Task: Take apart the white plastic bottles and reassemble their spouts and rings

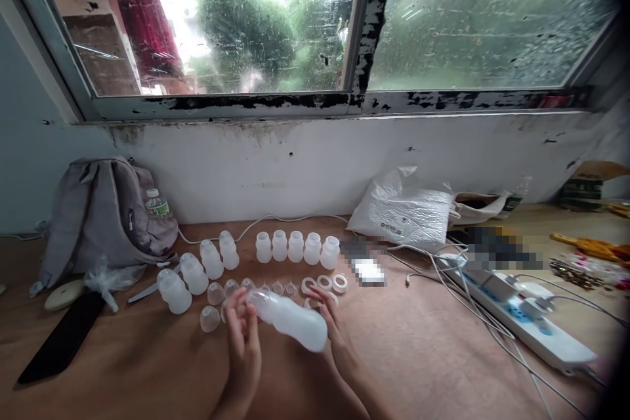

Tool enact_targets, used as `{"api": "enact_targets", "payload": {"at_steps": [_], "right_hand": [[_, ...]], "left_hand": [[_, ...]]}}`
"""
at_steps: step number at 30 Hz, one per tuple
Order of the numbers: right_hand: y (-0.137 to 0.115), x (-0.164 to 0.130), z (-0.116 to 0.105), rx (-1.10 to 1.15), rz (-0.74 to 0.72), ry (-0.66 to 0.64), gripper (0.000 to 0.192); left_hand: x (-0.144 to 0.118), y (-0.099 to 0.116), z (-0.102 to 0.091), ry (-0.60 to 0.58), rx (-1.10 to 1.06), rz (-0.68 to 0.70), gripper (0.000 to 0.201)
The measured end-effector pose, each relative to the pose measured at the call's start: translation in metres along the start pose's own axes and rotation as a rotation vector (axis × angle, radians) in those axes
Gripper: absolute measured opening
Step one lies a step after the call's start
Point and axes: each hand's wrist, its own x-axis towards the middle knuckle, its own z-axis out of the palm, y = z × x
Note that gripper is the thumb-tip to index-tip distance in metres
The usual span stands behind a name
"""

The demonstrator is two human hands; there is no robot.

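**Fingers of the left hand (242, 328) pinch the top of a frosted bottle (295, 321)!**

Thumb and fingertips close on its see-through end, while the right hand (337, 328) has its fingers spread beside the base; whether they touch it, I cannot tell. And what a lean on this bottle: off the table (423, 348), top at ten o'clock, base at four! It looks light and smooth, probably plastic, a touch slippery, with walls likely to give under a hard squeeze. Best hold, for my money: the narrowed waist, with a palm under the base, since a top-only grip may slip if that end is loose.

Outward now, clocking from the bottle! Dome caps (210, 319) at nine, standing capped bottles (211, 261) at ten, open-necked bottles (296, 248) lined up at twelve, white rings (339, 291) at one. Farther off, a grey backpack (98, 223) slumps at ten and a power strip (566, 344) stretches along three.
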Motion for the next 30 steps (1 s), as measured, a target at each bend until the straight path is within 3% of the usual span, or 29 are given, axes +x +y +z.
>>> {"api": "enact_targets", "payload": {"at_steps": [4, 8, 10, 15, 18, 23, 26, 30], "right_hand": [[0.002, 0.0, 0.007, 0.182, 0.283, -0.002, 0.056], [0.001, 0.006, 0.004, 0.248, 0.443, 0.021, 0.057], [0.0, 0.008, 0.002, 0.273, 0.428, 0.051, 0.056], [-0.003, 0.007, -0.001, 0.222, 0.366, 0.071, 0.057], [-0.006, 0.004, -0.001, 0.114, 0.251, 0.045, 0.043], [-0.002, -0.006, 0.005, -0.151, 0.062, 0.01, 0.026], [0.006, -0.012, 0.007, -0.236, -0.06, 0.03, 0.024], [0.012, -0.016, 0.008, -0.244, -0.116, 0.02, 0.024]], "left_hand": [[-0.03, -0.037, 0.008, -0.105, -0.023, -0.161, 0.036], [-0.031, -0.039, 0.007, -0.281, -0.127, -0.276, 0.035], [-0.031, -0.037, 0.007, -0.323, -0.169, -0.325, 0.035], [-0.033, -0.036, 0.012, -0.292, -0.208, -0.356, 0.037], [-0.032, -0.034, 0.011, -0.347, -0.196, -0.328, 0.041], [-0.029, -0.033, 0.006, -0.506, 0.014, -0.306, 0.041], [-0.026, -0.037, 0.003, -0.488, 0.143, -0.23, 0.042], [-0.022, -0.039, -0.001, -0.475, 0.203, -0.135, 0.044]]}}
